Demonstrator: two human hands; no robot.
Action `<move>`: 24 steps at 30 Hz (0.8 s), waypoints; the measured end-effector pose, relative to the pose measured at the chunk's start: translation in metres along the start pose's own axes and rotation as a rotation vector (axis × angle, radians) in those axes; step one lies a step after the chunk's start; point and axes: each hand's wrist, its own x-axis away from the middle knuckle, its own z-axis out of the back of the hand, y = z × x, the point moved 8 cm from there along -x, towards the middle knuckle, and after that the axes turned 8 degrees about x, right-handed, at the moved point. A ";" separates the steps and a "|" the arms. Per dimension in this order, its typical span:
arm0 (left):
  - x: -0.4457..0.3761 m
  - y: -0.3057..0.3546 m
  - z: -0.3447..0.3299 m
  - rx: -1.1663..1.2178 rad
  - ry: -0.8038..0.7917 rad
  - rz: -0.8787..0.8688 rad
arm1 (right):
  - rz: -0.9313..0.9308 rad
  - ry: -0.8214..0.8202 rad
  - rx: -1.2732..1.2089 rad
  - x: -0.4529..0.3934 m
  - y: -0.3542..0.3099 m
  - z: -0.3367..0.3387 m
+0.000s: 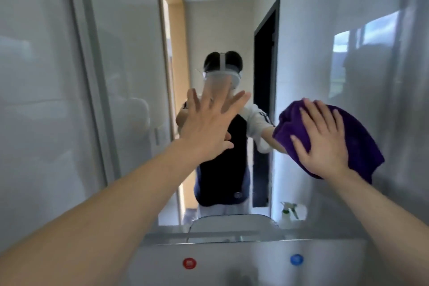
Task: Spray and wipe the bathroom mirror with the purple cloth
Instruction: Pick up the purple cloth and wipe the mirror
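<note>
Spray bottle only shows up as a blurry reflection – label unreadable; right hand covers much of the purple cloth.

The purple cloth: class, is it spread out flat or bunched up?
Bunched up. The purple cloth sits in a rounded wad with folds under the right hand, whose straight fingers press it against the mirror.

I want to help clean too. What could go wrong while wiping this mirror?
The bare left hand is spread flat toward the mirror, so it may leave fresh fingerprints. The right hand presses the purple cloth with straight fingers, so the cloth could slip down. The spray bottle stands low beneath it and might get knocked over.
</note>
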 end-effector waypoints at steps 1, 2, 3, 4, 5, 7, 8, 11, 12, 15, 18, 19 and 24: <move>-0.007 0.002 -0.005 0.007 -0.034 0.024 | -0.160 0.012 -0.030 0.006 0.015 -0.002; -0.011 0.003 -0.012 -0.002 -0.062 0.042 | -0.289 0.024 -0.070 0.015 0.022 -0.005; -0.012 0.004 -0.019 -0.034 -0.073 0.053 | -0.385 0.037 -0.118 0.024 0.022 -0.009; -0.012 0.004 -0.023 -0.072 -0.072 0.062 | -0.453 0.037 -0.166 0.033 0.016 -0.013; -0.011 0.003 -0.025 -0.092 -0.067 0.071 | -0.495 0.036 -0.195 0.041 0.006 -0.017; -0.011 0.003 -0.029 -0.092 -0.073 0.074 | -0.472 0.005 -0.189 0.055 -0.021 -0.024; -0.010 0.003 -0.030 -0.082 -0.084 0.075 | -0.378 -0.017 -0.161 0.062 -0.039 -0.027; -0.011 0.000 -0.028 -0.078 -0.081 0.086 | 0.195 -0.077 -0.007 0.089 -0.114 -0.046; -0.012 0.000 -0.028 -0.082 -0.078 0.089 | 0.415 -0.106 0.054 0.101 -0.138 -0.053; -0.013 -0.001 -0.033 -0.093 -0.090 0.092 | 0.836 -0.043 0.104 0.108 -0.162 -0.065; -0.012 -0.002 -0.034 -0.099 -0.060 0.089 | 0.918 0.038 0.174 0.050 -0.122 -0.041; -0.012 -0.001 -0.034 -0.098 -0.053 0.088 | 0.861 0.057 0.187 0.022 -0.097 -0.029; -0.010 0.000 -0.033 -0.106 -0.110 0.108 | 0.128 0.030 -0.013 -0.086 0.052 0.037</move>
